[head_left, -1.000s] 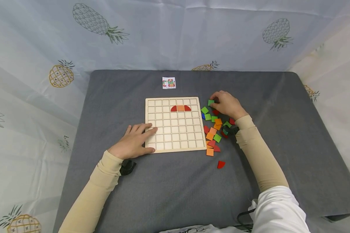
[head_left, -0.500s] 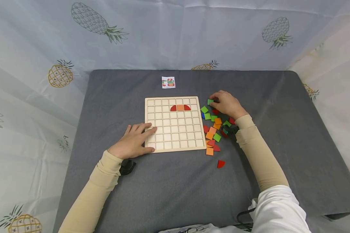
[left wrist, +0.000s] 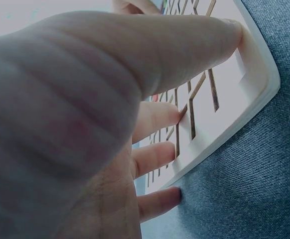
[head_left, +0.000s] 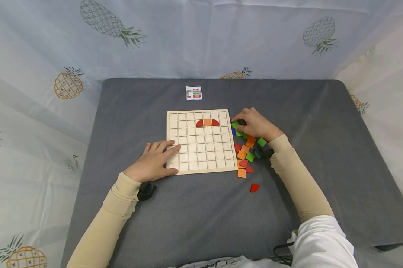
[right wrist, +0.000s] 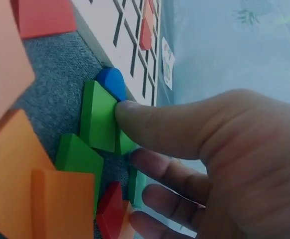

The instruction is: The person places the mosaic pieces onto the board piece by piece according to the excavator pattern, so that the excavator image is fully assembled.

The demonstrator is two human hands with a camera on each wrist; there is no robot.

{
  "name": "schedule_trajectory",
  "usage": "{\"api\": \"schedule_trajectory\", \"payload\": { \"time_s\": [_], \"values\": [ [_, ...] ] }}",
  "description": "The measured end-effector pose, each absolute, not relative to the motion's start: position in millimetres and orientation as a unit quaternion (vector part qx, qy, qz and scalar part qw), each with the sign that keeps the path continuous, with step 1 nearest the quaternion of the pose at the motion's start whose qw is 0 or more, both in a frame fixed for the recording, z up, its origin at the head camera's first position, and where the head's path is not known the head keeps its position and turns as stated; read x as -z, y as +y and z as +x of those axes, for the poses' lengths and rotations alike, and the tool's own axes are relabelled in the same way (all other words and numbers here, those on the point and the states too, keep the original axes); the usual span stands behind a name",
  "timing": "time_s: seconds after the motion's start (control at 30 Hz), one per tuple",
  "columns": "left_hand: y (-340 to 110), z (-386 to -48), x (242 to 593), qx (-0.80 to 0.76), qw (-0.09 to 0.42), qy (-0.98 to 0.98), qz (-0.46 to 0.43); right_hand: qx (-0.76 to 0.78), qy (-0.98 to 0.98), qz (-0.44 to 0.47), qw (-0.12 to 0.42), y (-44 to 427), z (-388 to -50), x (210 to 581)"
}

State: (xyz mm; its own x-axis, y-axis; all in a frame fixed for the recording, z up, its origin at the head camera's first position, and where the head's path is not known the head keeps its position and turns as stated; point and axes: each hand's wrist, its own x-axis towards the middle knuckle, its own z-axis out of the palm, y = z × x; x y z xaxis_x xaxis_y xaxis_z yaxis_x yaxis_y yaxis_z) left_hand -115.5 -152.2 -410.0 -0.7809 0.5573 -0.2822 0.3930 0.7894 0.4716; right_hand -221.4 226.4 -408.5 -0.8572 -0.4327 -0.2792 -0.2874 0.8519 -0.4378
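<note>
My left hand [head_left: 152, 162] rests with fingers spread on the left edge of a wooden grid board [head_left: 201, 156]; its thumb presses the near corner in the left wrist view. My right hand [head_left: 256, 123] is beside the board's right edge, pinching a green square tile [head_left: 235, 124] between thumb and index finger. Close by lie another green tile [right wrist: 97, 117] and a blue piece [right wrist: 111, 82] against the board's side. On the board, an orange square [head_left: 207, 123] sits between two red rounded pieces [head_left: 200, 123]. The right hand hides some tiles under it.
Loose orange tiles [head_left: 242, 173], green tiles [head_left: 250, 157] and red pieces [head_left: 249, 169] lie along the board's right side, some overlapping. One red quarter-round piece [head_left: 254, 188] lies apart, nearer the front. A small printed pattern card [head_left: 194, 93] lies beyond the board.
My right hand has moved left and slightly nearer, from a darker green tile to the green tile by the board's edge. The left hand has stayed in place.
</note>
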Motion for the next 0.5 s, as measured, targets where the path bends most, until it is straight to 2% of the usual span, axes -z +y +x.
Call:
{"api": "schedule_trajectory", "payload": {
  "time_s": [0.17, 0.3, 0.5],
  "values": [
    [-152.2, -116.1, 410.6, -0.194, 0.208, 0.923, 0.260, 0.203, 0.954, -0.155, 0.156, 223.4, -223.0, 407.7],
    [-152.5, -115.9, 411.4, -0.195, 0.208, 0.923, 0.258, 0.268, 0.946, -0.138, 0.122, 217.8, -223.5, 404.4],
    [-152.2, -116.2, 411.0, -0.198, 0.212, 0.923, 0.253, 0.339, 0.920, -0.157, 0.118, 199.4, -222.8, 400.2]
  ]
}}
